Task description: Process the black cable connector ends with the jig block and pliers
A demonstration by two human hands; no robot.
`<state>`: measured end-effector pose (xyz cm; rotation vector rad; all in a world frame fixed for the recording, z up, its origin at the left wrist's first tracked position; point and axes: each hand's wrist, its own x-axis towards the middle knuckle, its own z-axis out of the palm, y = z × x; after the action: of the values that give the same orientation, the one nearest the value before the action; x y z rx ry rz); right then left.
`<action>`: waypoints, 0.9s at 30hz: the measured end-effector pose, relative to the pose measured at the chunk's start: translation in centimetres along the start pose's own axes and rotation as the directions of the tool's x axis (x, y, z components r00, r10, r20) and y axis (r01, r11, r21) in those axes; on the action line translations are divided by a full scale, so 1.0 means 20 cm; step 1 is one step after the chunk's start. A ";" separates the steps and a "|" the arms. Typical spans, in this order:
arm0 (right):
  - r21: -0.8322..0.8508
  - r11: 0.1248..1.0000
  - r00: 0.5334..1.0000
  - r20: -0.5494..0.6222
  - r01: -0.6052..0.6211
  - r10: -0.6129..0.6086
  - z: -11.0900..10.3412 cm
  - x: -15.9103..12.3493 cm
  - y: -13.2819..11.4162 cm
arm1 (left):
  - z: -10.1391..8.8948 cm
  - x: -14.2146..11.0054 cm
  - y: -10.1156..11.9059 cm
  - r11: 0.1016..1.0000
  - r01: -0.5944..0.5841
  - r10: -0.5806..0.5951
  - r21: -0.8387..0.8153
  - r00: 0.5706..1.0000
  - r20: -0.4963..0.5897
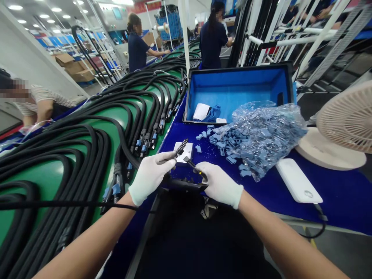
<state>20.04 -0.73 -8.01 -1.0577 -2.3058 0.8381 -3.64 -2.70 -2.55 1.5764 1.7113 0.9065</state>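
Note:
Both my hands wear white gloves. My left hand (151, 176) grips a black cable connector (181, 148) with a ribbed sleeve, its tip pointing up and away. My right hand (219, 184) closes on a slim black piece (193, 164) with a yellow band, whose exact kind I cannot tell. Its tip lies close to the connector, and the two appear apart. Just beyond them, a small white pad (183, 152) lies on the blue work surface (343, 201). Loose blue plastic caps (215, 137) lie to the right of the pad.
Coiled black cables (87, 116) with blue-tipped connectors cover a green belt on the left. To the right are a blue-lined case (238, 91), a plastic bag of blue caps (261, 135), a white power bank (298, 180) and a fan (345, 124). Several co-workers stand nearby.

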 end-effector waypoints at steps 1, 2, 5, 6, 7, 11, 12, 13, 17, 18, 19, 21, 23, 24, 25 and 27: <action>0.036 0.997 0.998 0.006 0.067 -0.067 0.00 0.01 -0.02 | 0.00 0.00 0.01 1.000 -0.022 0.022 0.019 1.000 0.002; 0.061 0.992 0.993 0.010 0.115 -0.116 0.00 0.01 -0.04 | 0.01 0.00 0.02 0.998 -0.041 0.041 0.036 0.999 0.006; 0.080 0.984 0.987 0.000 0.159 -0.159 0.01 0.03 -0.06 | 0.03 0.00 0.03 0.996 -0.054 0.053 0.072 0.998 0.016; 0.076 0.984 0.987 -0.002 0.162 -0.162 0.01 0.03 -0.06 | 0.04 0.00 0.04 0.995 -0.050 0.049 0.081 0.999 0.009; 0.066 0.984 0.986 -0.001 0.164 -0.164 0.02 0.03 -0.05 | 0.04 0.00 0.04 0.995 -0.050 0.050 0.089 0.999 0.001; -0.038 0.992 0.992 -0.002 0.124 -0.124 0.05 0.01 -0.01 | 0.04 -0.02 0.02 0.983 -0.131 0.131 0.132 0.991 0.010; -0.076 0.991 0.994 -0.003 0.106 -0.107 0.06 0.00 -0.01 | 0.04 -0.02 0.02 0.979 -0.151 0.148 0.136 0.989 0.030; -0.112 0.990 0.996 -0.005 0.086 -0.087 0.07 0.00 0.00 | 0.03 -0.01 0.01 0.978 -0.160 0.154 0.132 0.987 0.056; -0.147 0.989 0.999 -0.042 -0.016 0.009 0.08 0.00 0.00 | 0.01 0.12 0.02 0.982 -0.186 0.174 0.039 0.963 0.208; -0.124 0.992 0.998 -0.057 -0.037 0.030 0.08 0.00 0.00 | 0.02 0.16 0.03 0.980 -0.198 0.189 0.012 0.950 0.250; -0.095 0.994 0.996 -0.073 -0.053 0.046 0.07 0.00 0.00 | 0.02 0.19 0.04 0.979 -0.204 0.198 -0.010 0.937 0.286; -0.050 0.995 0.992 -0.093 -0.088 0.083 0.06 0.00 0.01 | 0.04 0.24 0.06 0.982 -0.187 0.186 -0.028 0.924 0.333; -0.049 0.990 0.990 -0.069 -0.129 0.126 0.07 0.00 0.03 | 0.06 0.26 0.08 0.987 -0.161 0.155 -0.010 0.929 0.337; -0.067 0.987 0.988 -0.051 -0.146 0.143 0.07 0.01 0.05 | 0.08 0.26 0.09 0.987 -0.161 0.150 0.008 0.934 0.323; -0.092 0.983 0.987 -0.041 -0.158 0.155 0.08 0.02 0.06 | 0.09 0.25 0.09 0.985 -0.169 0.154 0.026 0.942 0.299; -0.131 0.978 0.986 -0.056 -0.162 0.156 0.11 0.05 0.09 | 0.11 0.24 0.09 0.978 -0.199 0.179 0.064 0.955 0.235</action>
<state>19.05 0.23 -10.63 -1.3208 -2.2892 0.7164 -1.20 2.25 -2.23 1.8509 1.4755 0.7160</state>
